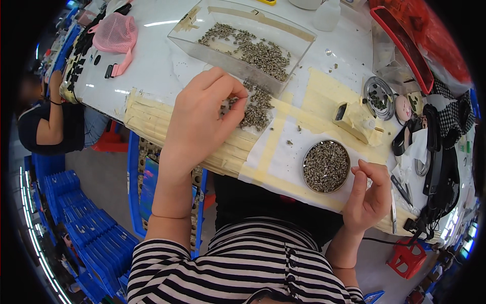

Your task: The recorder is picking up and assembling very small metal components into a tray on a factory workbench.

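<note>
My left hand [200,119] is over a loose pile of small metal parts [258,109] on the table. Its thumb and forefinger are curled together in a pinch, and whatever is between them is too small to make out. Just behind the pile stands a clear plastic box [190,46] with many more of these parts spread inside. On the right, my right hand [369,197] is held beside a round tin [305,175] full of small silvery metal parts [326,166]. The thumb and forefinger are pinched close to the rim; anything they hold cannot be made out.
Yellow tape covers the table's front edge [152,114]. A tape-wrapped block [357,124] and a round dish of dark pieces [378,96] stand right. Tweezers [394,210] lie near the right edge. A pink mesh item [115,33] is far left. Another person [50,124] sits left.
</note>
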Demonstrator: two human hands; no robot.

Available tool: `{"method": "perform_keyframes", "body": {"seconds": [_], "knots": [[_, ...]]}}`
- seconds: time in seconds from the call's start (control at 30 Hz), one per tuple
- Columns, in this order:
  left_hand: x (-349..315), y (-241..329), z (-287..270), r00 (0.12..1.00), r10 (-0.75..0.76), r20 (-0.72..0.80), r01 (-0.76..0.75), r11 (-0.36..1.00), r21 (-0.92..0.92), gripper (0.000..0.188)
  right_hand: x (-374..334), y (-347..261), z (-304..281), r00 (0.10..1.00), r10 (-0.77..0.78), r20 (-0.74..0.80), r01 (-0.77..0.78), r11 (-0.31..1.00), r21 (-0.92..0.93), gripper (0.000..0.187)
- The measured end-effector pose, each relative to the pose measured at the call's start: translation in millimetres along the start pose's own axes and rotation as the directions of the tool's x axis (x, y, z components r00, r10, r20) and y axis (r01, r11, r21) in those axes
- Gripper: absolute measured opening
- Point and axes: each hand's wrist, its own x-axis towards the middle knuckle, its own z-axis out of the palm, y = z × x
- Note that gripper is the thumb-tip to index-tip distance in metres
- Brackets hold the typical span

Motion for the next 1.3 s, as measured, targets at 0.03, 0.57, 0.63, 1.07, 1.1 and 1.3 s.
{"method": "perform_keyframes", "body": {"seconds": [0.03,0.57,0.63,1.07,1.1,1.3], "knots": [[-2,4,-2,0.998,-0.058,-0.020,0.057,0.998,-0.040,0.011,0,0,0,1.000,0.000,0.001,0.000,1.000,-0.002,0.016],[-36,68,43,0.980,-0.099,0.172,0.198,0.440,-0.876,0.028,23,-32,22,0.983,-0.144,0.111,0.134,0.987,0.089,0.027],[-34,70,44,0.981,-0.070,0.181,0.193,0.447,-0.874,0.029,23,-29,19,0.980,-0.165,0.107,0.156,0.984,0.085,0.027],[-28,72,53,0.997,0.078,-0.015,-0.068,0.747,-0.661,0.020,17,-23,13,0.996,-0.022,0.091,0.004,0.980,0.200,0.020],[-27,73,53,0.995,0.092,-0.039,-0.096,0.765,-0.637,0.019,18,-23,13,0.995,-0.011,0.099,-0.010,0.977,0.214,0.019],[-27,73,57,0.986,0.134,-0.101,-0.168,0.801,-0.575,0.020,20,-23,10,0.992,-0.009,0.123,-0.019,0.974,0.227,0.014]]}}
